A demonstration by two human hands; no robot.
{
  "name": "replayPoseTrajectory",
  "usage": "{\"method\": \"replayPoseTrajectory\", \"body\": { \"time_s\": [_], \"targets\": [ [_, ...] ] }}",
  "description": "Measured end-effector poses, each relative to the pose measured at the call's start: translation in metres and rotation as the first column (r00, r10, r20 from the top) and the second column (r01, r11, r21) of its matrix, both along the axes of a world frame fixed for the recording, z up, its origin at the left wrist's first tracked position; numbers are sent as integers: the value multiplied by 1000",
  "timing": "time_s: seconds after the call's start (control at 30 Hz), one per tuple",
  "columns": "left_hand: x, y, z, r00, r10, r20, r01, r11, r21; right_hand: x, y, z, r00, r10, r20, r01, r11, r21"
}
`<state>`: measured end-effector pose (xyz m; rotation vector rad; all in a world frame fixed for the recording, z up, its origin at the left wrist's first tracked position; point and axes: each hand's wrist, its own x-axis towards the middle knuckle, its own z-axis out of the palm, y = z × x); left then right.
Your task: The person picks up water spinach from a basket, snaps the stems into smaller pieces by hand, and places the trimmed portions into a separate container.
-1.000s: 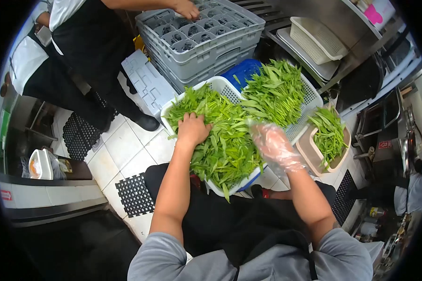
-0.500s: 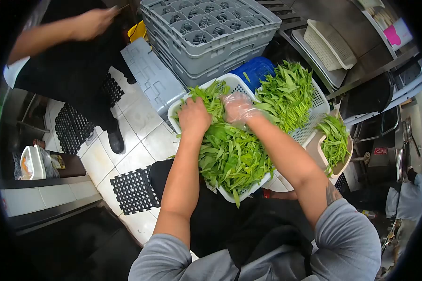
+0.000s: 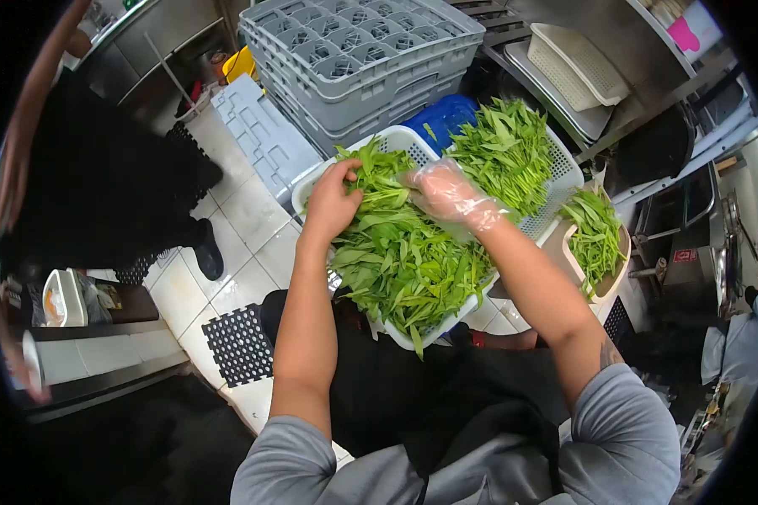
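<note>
A white perforated basket (image 3: 446, 328) in front of me is heaped with long-leaved greens (image 3: 404, 265). My left hand (image 3: 333, 202) is bare and rests at the basket's upper left, against the leaves. Its thumb stands apart from the curved fingers. My right hand (image 3: 448, 192), in a clear plastic glove, is closed on a bunch of pale stems (image 3: 392, 199) over the heap. A second perforated basket (image 3: 566, 172) to the right carries more bundled greens (image 3: 509, 160), stems towards me. Further right, a beige bin (image 3: 615, 282) contains loose greens (image 3: 592, 236).
Grey glass racks (image 3: 354, 71) stand stacked behind the baskets, beside a grey crate (image 3: 265, 135) and a blue container (image 3: 446, 118). A co-worker in dark clothes (image 3: 93, 177) stands at the left on the tiled floor (image 3: 232, 227). Perforated black mats (image 3: 237, 343) lie there.
My hands have drawn apart: the left moved left and slightly down, the right slightly right. Pale stems now show between them. The co-worker's arm has lowered at the left edge. My view shifted slightly.
</note>
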<state>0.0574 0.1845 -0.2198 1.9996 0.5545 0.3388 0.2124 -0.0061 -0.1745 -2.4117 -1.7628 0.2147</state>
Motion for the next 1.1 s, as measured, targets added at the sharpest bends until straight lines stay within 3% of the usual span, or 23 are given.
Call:
{"method": "replayPoseTrajectory", "body": {
  "time_s": [0.1,0.2,0.3,0.47,0.53,0.63,0.7,0.8,0.9,0.93,1.03,1.1],
  "targets": [
    [-7,-12,23,997,-32,69,34,999,-17,-18,-30,26,999,-18,-41,21,997,71],
    [-14,-36,41,963,-161,217,46,889,456,-32,-69,30,998,-24,-57,38,969,246],
    [-26,-84,63,970,-233,74,126,735,666,-54,-105,37,991,-106,-87,134,865,483],
    [-39,-116,42,958,-191,-213,285,619,732,-68,-146,21,780,-257,-571,487,822,296],
    [-49,-125,32,969,-180,-167,244,608,756,-68,-156,-6,603,-282,-746,627,746,225],
    [-64,-135,43,979,-178,-94,190,661,726,-64,-173,8,552,-371,-747,650,753,106],
    [-72,-137,48,979,-164,-123,202,676,709,-74,-181,16,585,-405,-703,659,743,120],
    [-75,-143,52,981,-132,-145,196,663,723,-80,-185,18,807,-410,-426,509,847,149],
    [-78,-155,52,981,-75,-180,188,607,772,-84,-191,23,848,-412,-332,416,907,-65],
    [-77,-160,52,994,-73,-83,111,588,802,-87,-194,25,864,-404,-300,379,915,-141],
    [-70,-175,55,980,-120,157,-60,577,815,-88,-201,13,834,-430,-345,482,873,76],
    [-58,-181,46,973,-219,72,69,578,813,-88,-202,-1,849,-381,-366,504,792,345]
  ]
}}
